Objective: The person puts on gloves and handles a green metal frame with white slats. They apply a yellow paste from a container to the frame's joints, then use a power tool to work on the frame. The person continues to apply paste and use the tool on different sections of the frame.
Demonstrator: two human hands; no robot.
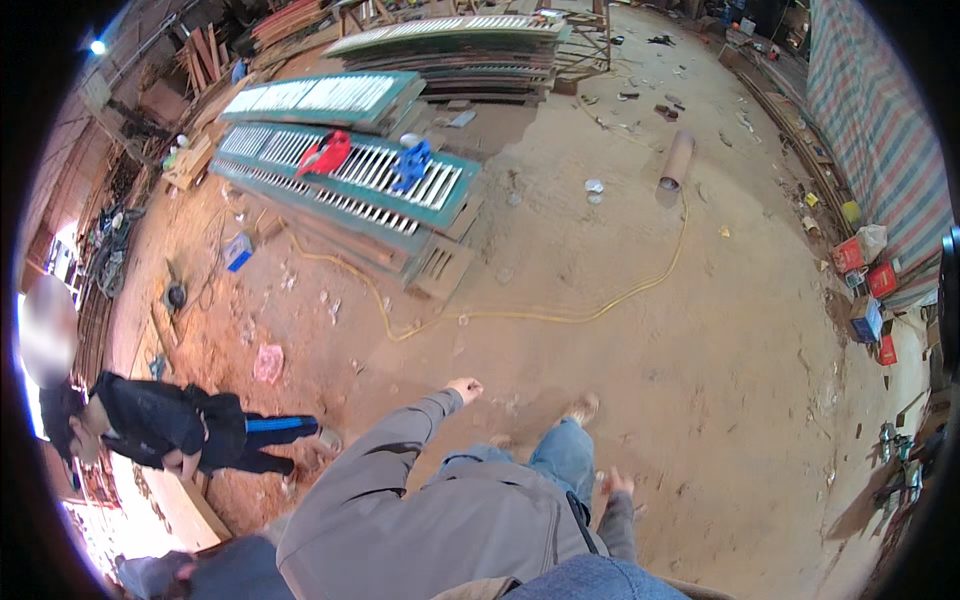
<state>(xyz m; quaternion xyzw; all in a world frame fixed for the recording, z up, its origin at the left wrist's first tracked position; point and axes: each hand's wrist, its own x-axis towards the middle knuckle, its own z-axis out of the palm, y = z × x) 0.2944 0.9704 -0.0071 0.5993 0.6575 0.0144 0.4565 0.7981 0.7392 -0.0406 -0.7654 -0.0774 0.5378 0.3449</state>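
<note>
Our left hand (465, 388) is curled into a loose fist with the fingers folded together, holding nothing, out at the end of our grey sleeve (385, 455) above bare ground. Our right hand (616, 483) hangs low beside our blue denim trouser leg (563, 452); its fingers look slightly parted and empty, though it is too small to tell more. Both hands hover over the reddish-brown dirt floor (650, 350), and our sandalled foot (582, 408) is the nearest thing to them. Beyond the left hand, a long yellow hose (520, 316) snakes across the floor between us and a stack of teal-painted wooden louvred shutters (340, 185), on which lie a red cloth (326, 152) and a blue cloth (411, 163). A brown cardboard tube (677, 160) lies further off by the hose's far bend. To our left, another person in a black jacket (160, 425) crouches near a pale wooden board (185, 505). Well to our right, red and blue boxes (868, 290) sit along a striped tarpaulin wall (880, 130).
</note>
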